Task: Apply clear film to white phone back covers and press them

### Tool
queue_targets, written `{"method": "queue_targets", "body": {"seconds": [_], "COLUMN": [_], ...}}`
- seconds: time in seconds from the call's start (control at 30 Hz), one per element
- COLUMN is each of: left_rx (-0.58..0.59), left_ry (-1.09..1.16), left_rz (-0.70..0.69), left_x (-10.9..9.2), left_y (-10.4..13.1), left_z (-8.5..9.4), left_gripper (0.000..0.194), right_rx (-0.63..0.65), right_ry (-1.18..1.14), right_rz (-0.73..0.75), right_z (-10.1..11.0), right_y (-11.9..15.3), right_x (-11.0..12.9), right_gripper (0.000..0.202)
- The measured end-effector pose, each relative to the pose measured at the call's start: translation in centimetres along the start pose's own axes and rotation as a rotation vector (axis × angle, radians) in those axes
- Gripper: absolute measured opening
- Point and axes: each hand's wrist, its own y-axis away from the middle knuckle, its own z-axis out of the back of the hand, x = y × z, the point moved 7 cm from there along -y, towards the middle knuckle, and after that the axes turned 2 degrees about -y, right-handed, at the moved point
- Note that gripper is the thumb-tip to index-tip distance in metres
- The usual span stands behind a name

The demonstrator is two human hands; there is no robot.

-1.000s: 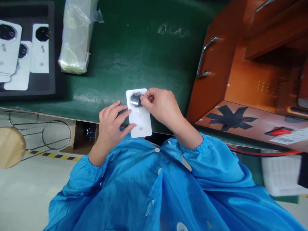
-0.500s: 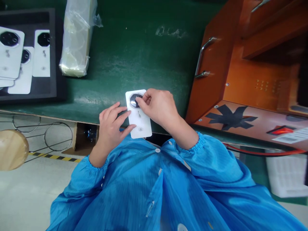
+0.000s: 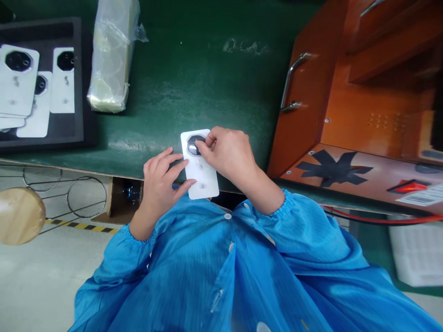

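Note:
A white phone back cover (image 3: 203,177) with a dark, shiny octagonal camera area (image 3: 195,144) lies at the green table's front edge, slightly tilted. My left hand (image 3: 161,177) has its fingers spread, with the index fingertip and thumb resting on the cover's left side. Over the upper right of the cover, my right hand (image 3: 230,150) is closed, thumb and index finger pinched together at the camera area. Whatever the pinch holds, if anything, is too small or hidden to make out. The right hand hides the cover's upper right corner.
At the left, a black tray (image 3: 79,83) holds several similar white covers (image 3: 19,92). Beside it lies a plastic-wrapped long block (image 3: 110,60). An orange machine (image 3: 311,92) with a metal handle stands at the right. A wooden stool (image 3: 22,216) is below left, a white container (image 3: 417,256) below right.
The view has shifted slightly, so the tray and stool appear a little farther right. Both hands and the cover keep nearly the same positions.

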Motion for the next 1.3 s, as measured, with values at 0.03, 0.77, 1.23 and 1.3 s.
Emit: {"method": "queue_targets", "body": {"seconds": [0.03,0.77,1.23,1.3], "left_rx": [0.001,0.058,0.468,0.491], "left_ry": [0.003,0.145,0.410,0.289], "left_rz": [0.003,0.136,-0.117,-0.181], "left_x": [0.0,1.3,-17.6,-21.3], "left_y": [0.0,-1.4,-20.3,-23.0], "left_z": [0.0,1.9,-1.5,-4.2], "left_gripper": [0.040,0.026,0.029,0.027], "right_rx": [-0.004,-0.271,-0.818,-0.834], "right_ry": [0.004,0.005,0.055,0.150], "right_rz": [0.002,0.658,0.677,0.528], "right_z": [0.0,-0.3,13.5,15.1], "right_y": [0.0,11.0,25.8,28.2], "right_x": [0.0,0.9,-5.0,-7.2], "right_gripper": [0.023,0.047,0.026,0.026]}}
